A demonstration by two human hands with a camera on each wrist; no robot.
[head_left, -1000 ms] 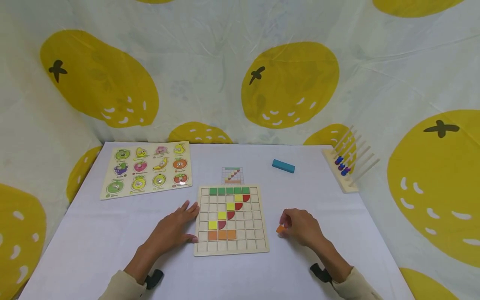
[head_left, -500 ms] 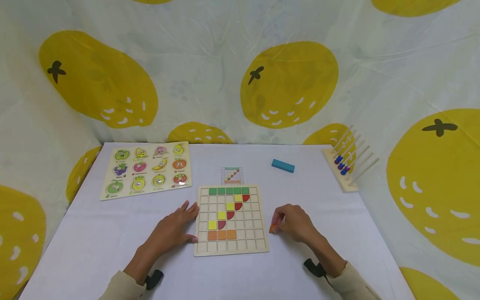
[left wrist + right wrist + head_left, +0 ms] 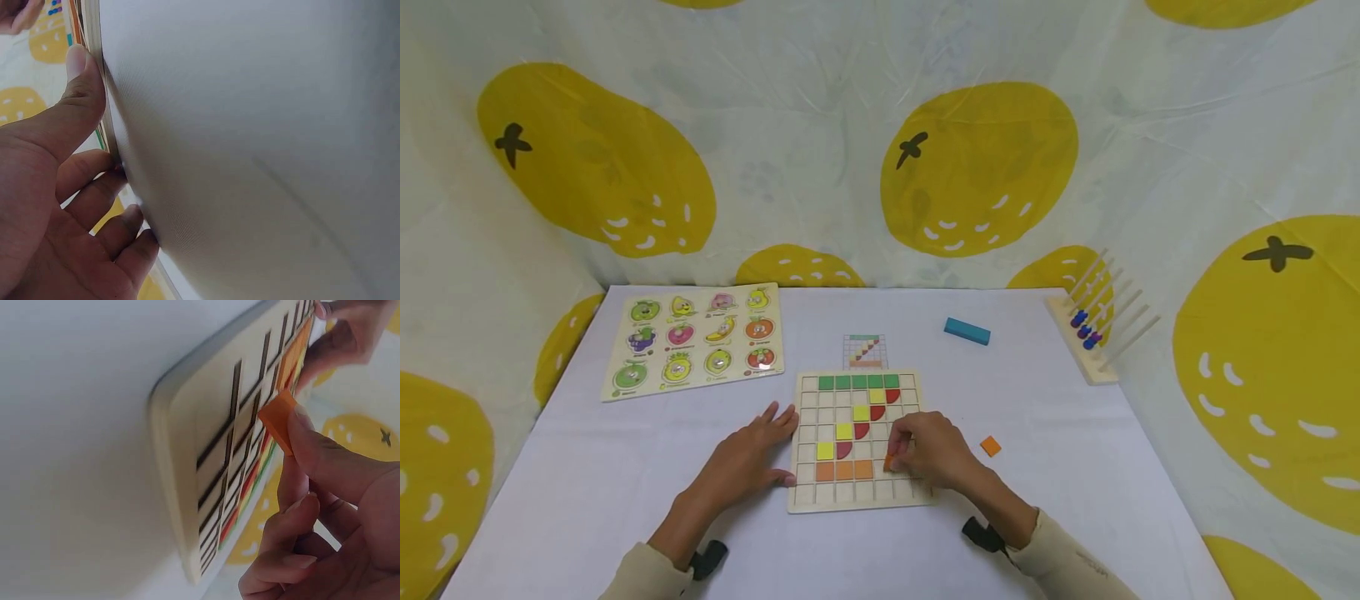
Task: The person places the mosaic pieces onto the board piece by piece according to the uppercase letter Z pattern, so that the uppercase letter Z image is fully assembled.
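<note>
A wooden grid board (image 3: 862, 493) lies on the table with green, yellow and orange squares and red quarter-round tiles set in it. My right hand (image 3: 934, 450) is over the board's right half. Thumb and fingers pinch an orange square tile (image 3: 279, 420), tilted, just right of the row of three orange tiles (image 3: 845, 471). My left hand (image 3: 741, 457) rests at the board's left edge, its thumb and fingertips touching the side, fingers spread. Another orange tile (image 3: 991, 447) lies loose on the cloth to the right of the board.
Behind the board lies a small printed pattern card (image 3: 865, 352). A fruit puzzle board (image 3: 696, 340) is at the back left. A blue block (image 3: 967, 331) lies at the back, and a wooden peg stand (image 3: 1086, 342) with blue and purple beads stands at the right.
The right hand has moved left from the table onto the board, carrying an orange tile. The loose orange tile has come into sight where the hand was. The left hand has stayed put.
</note>
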